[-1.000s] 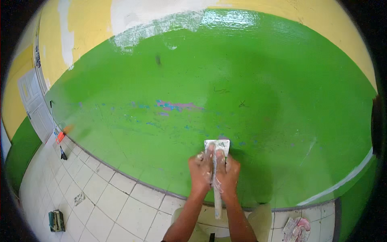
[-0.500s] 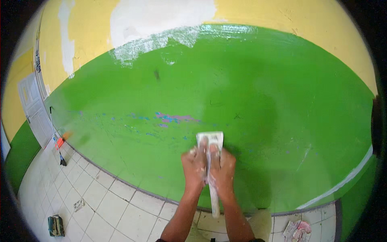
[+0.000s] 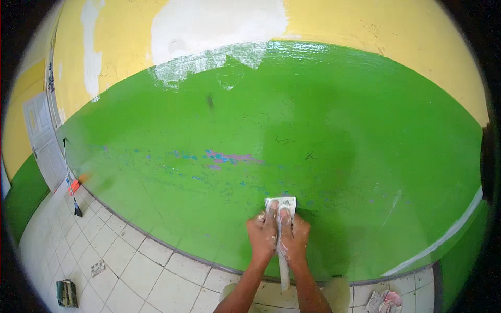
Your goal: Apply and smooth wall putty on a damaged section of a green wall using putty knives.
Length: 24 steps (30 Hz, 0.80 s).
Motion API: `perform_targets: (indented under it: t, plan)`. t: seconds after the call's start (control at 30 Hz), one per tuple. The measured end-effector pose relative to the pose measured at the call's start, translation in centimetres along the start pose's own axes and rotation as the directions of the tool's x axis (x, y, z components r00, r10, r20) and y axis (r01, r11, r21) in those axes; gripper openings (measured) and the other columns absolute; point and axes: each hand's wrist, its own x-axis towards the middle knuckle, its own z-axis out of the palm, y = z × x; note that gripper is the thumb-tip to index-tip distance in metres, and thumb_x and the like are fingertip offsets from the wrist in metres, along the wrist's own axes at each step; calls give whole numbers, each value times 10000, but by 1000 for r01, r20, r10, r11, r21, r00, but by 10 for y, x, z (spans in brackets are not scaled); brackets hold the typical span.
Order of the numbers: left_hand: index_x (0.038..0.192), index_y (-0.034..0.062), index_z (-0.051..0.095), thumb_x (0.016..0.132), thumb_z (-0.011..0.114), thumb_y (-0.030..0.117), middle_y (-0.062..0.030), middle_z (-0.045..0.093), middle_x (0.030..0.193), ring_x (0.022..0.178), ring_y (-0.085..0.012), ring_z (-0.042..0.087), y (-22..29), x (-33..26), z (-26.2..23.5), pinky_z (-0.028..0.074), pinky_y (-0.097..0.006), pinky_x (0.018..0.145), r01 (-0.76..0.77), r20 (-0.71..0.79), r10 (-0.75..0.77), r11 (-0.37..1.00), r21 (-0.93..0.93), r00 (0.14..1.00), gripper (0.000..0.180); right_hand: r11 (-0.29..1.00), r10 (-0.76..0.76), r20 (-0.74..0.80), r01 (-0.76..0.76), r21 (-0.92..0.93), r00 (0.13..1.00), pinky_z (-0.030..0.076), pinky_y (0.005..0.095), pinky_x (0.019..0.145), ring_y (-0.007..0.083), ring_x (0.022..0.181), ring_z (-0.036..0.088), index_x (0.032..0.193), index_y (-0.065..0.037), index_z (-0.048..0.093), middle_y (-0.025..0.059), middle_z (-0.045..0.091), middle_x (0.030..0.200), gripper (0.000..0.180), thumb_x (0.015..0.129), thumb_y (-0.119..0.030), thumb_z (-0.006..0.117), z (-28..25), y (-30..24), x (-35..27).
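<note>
A wide-bladed scraper [image 3: 289,202], smeared with white, lies with its blade at the green lower wall [image 3: 177,115]. My left hand [image 3: 261,235] and my right hand [image 3: 295,237] are closed round it side by side, thumbs pointing up along the blade. Below the hands its long pale handle [image 3: 284,276] sticks out between my wrists. Whitish smears mark my fingers. Flaked spots of purple and blue paint [image 3: 229,157] show on the wall to the upper left of the blade.
White patches [image 3: 209,26] cover part of the yellow upper wall. Along the tiled floor [image 3: 156,271] stand a long-handled tool [image 3: 68,172], an orange object [image 3: 74,187] and a dark green box-like object [image 3: 67,293]. A pink-smeared item [image 3: 389,301] lies at lower right, and a white door [image 3: 44,141] is far left.
Both hands and the scraper have moved down the wall and slightly right, still gripping together. The view has shifted a little as well.
</note>
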Motion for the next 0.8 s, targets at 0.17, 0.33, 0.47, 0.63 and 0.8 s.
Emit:
perform_targets:
  t: [0.17,0.33,0.47,0.63,0.8]
  plan:
    - [553,102,456,929,620,284,67,431,565,515,-48,332,45,20,2,226,-270,425,-1,43,6,993,-120,999,449,997,81,50,-82,9,995,358,353,473,123,536,425,752,46,595,91,489,546,386,963,-272,534,6,-33,20]
    - [564,85,454,940,610,267,75,385,538,523,-41,320,12,6,-2,222,-259,426,69,-15,-68,996,58,998,446,996,86,-12,-85,23,996,366,395,443,217,446,459,665,9,552,175,506,524,427,962,-297,529,5,-9,1]
    - [563,86,468,937,615,278,69,404,529,518,-36,320,46,21,5,211,-252,423,21,-1,-21,998,-65,1000,445,999,38,41,-39,31,998,379,392,457,187,468,467,696,8,557,142,510,539,406,968,-290,519,11,-27,32]
    - [547,93,460,927,631,282,60,418,548,507,-44,315,1,3,1,211,-261,422,-24,-6,25,999,46,1000,457,989,40,-91,-26,144,995,379,380,466,159,484,459,719,9,557,147,504,544,391,968,-291,514,6,5,-7]
    - [552,86,464,924,629,287,49,437,556,515,-55,333,74,35,17,226,-275,415,-29,0,30,983,-181,1000,454,998,-56,32,56,-2,998,361,395,449,230,442,446,677,1,536,167,499,534,414,963,-299,517,10,-44,52]
